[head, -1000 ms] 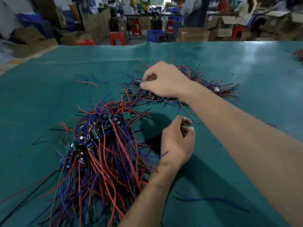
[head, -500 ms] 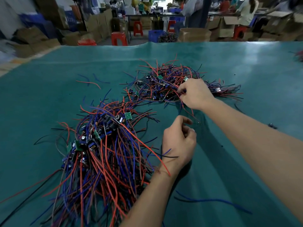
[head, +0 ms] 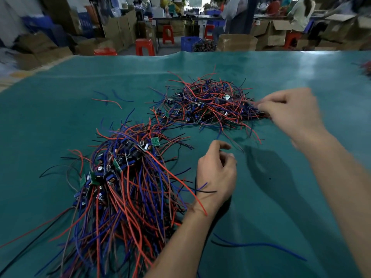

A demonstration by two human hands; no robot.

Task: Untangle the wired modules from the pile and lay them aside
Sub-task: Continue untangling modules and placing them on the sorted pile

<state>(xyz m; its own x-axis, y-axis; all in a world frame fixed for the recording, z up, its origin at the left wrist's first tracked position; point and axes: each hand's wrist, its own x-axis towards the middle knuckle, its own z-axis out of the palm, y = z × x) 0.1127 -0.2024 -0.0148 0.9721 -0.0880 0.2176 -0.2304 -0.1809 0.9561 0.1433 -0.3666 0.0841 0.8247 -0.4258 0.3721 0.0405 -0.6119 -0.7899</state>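
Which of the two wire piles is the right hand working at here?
The far pile, the smaller tangled one. The right hand pinches wires at its right edge, while the larger near pile lies left of the left hand.

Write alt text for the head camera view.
A person's right hand pinches wires at the right edge of the far tangle of wired modules on a teal table cover. The left hand, loosely curled, hovers beside the nearer, larger bundle.

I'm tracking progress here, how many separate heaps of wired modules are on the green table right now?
2. The near heap lies left of the left hand. The far heap lies beyond it, with the right hand at its right edge. Something red at the far right edge is unclear.
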